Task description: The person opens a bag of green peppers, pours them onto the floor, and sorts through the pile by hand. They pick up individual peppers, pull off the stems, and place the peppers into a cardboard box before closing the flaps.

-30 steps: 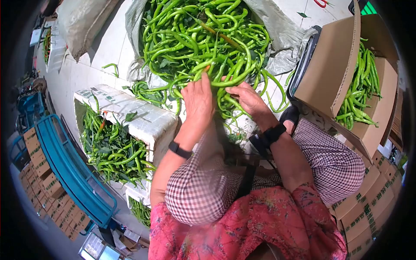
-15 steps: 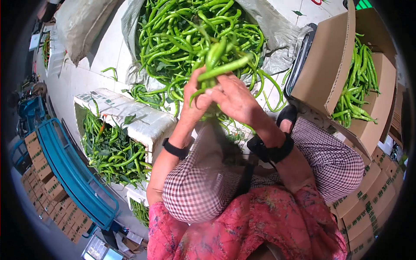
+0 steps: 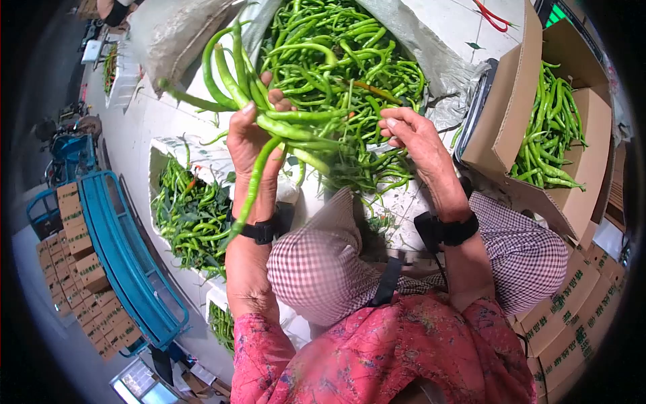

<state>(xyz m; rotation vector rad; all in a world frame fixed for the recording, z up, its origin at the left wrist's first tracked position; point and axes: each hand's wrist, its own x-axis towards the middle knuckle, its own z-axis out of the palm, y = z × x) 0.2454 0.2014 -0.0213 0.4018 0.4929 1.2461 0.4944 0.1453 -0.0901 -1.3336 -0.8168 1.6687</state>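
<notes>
My left hand [image 3: 252,135] is closed around a bunch of long green chili peppers [image 3: 296,128], which stick out on both sides of it, one hanging down past the wrist. To the right, my right hand [image 3: 420,145] has its fingers curled with the thumb against them; whether anything small is between them I cannot make out. Behind both hands a large heap of green peppers [image 3: 330,40] fills an opened whitish sack [image 3: 431,50]. A brownish-red pepper [image 3: 378,91] lies on the heap near my right fingertips.
On the right stands a cardboard box [image 3: 508,114] with green peppers [image 3: 553,131] inside. At left, a white foam box [image 3: 158,151] holds peppers and leaves. A full sack [image 3: 178,40] stands behind it. Red peppers [image 3: 494,17] lie on the floor. A blue cart [image 3: 128,249] carries stacked cartons [image 3: 81,269].
My hands have come apart: the left has moved left with the bunch of chili peppers, the right has moved right. The view has shifted slightly.
</notes>
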